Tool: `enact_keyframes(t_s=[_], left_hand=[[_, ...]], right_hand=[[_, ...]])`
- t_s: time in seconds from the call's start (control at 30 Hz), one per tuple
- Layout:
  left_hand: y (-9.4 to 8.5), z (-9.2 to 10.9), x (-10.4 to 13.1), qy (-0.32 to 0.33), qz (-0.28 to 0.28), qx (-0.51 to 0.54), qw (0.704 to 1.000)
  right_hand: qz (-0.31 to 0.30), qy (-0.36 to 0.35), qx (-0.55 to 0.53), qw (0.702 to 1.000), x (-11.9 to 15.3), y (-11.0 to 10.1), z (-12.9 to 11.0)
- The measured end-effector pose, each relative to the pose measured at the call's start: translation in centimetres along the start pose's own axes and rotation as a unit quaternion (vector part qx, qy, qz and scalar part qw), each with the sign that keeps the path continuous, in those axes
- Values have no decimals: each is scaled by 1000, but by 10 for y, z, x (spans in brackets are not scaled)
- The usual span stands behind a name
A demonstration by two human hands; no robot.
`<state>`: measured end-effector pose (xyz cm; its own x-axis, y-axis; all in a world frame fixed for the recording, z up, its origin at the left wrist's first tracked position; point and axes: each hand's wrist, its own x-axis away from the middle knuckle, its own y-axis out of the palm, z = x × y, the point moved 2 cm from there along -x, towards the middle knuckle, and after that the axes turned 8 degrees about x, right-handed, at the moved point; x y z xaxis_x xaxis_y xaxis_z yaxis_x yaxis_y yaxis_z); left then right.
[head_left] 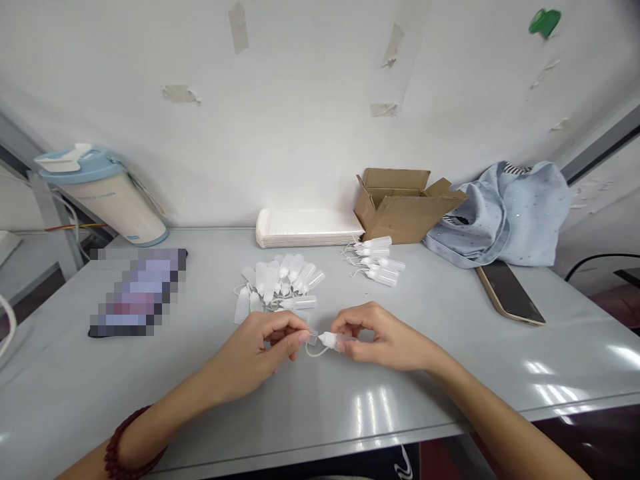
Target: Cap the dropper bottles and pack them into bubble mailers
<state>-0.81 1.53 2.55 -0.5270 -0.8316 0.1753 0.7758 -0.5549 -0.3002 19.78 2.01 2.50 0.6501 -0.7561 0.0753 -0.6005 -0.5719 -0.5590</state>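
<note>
With twelve o'clock taken as straight towards the wall, one dark red beaded bracelet (125, 443) circles the left wrist at seven. Both bare hands meet at the clock's centre, just above the grey counter (320, 407). The right hand (383, 339) grips one small translucent plastic dropper bottle with a white nozzle (329, 340), which points to nine; the left hand (267, 343), finger and thumb pinched, holds one small clear piece (313, 338) just beside the nozzle. One thin white loop (316, 353) curves below them.

Between ten and eleven lies a heap of similar bottles (270, 280), at least ten, too overlapped for an exact count. One pixelated, dark-edged device (137, 293) lies between nine and ten, one gold-edged dark phone (513, 293) between two and three. At one, at least four more bottles (383, 275) lie together.

Farther back stand one stack of white envelopes (310, 229) just before twelve, one open brown cardboard box (410, 220) at one, one pale blue fabric bag (533, 217) at two and one cream, blue-lidded tumbler (115, 203) at ten.
</note>
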Motion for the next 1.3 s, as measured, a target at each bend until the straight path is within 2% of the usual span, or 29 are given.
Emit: enact_keyframes(t_s=[0.3,0.7,0.97,1.3], left_hand=[[2,1,2,-4,0,-11,1000],[1,-1,1,8,21,-17,1000],[2,-3,-2,9,23,2,1000],[-4,-2,-3,-10,6,1,1000]], right_hand=[[4,12,7,1000,-1,2,-1],[-10,38,-55,998,1,9,1],[-18,31,-70,997,-1,12,1],[16,33,-54,998,-2,10,-2]])
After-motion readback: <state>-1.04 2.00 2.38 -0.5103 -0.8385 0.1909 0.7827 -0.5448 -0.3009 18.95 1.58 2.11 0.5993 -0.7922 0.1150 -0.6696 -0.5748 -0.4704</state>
